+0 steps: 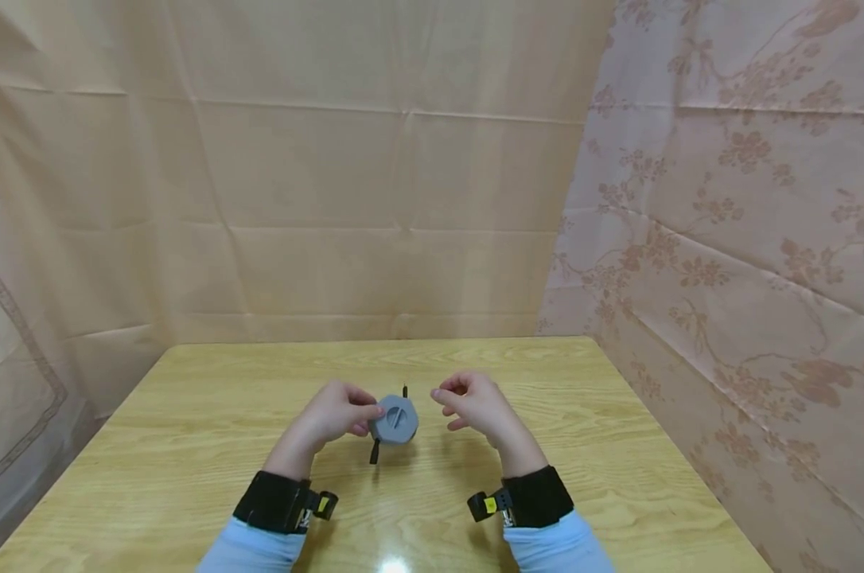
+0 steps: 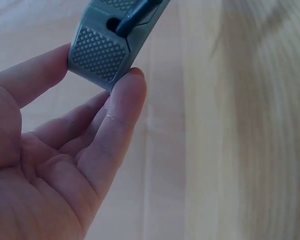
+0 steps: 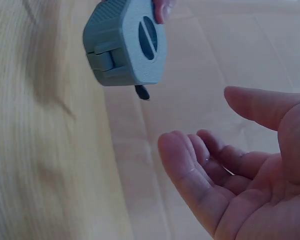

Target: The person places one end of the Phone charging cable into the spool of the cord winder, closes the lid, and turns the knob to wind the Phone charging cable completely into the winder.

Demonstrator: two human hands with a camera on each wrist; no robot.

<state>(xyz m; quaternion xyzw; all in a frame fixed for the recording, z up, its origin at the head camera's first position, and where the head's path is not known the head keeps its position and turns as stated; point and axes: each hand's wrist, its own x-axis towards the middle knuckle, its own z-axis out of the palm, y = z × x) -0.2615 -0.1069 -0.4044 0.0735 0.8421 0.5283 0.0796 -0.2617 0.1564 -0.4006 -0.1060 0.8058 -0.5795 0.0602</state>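
Observation:
A grey six-sided case (image 1: 393, 420) is held above the table between the thumb and fingers of my left hand (image 1: 335, 414). Its face has a round recess crossed by a bar, and dark thin ends stick out on opposite sides. In the left wrist view, the grey case (image 2: 97, 55) shows a dimpled edge and a dark piece leaving a hole. My right hand (image 1: 478, 406) hovers just to the right, apart from the case, with nothing in its loosely bent fingers. From the right wrist, the case (image 3: 112, 60) shows a small clip-like tab on its edge.
Beneath both hands lies a light wood-grain table (image 1: 210, 446). A plain beige curtain (image 1: 332, 175) hangs behind it, and a flowered cloth (image 1: 747, 239) runs along the right. Black bands with small cameras wrap both wrists.

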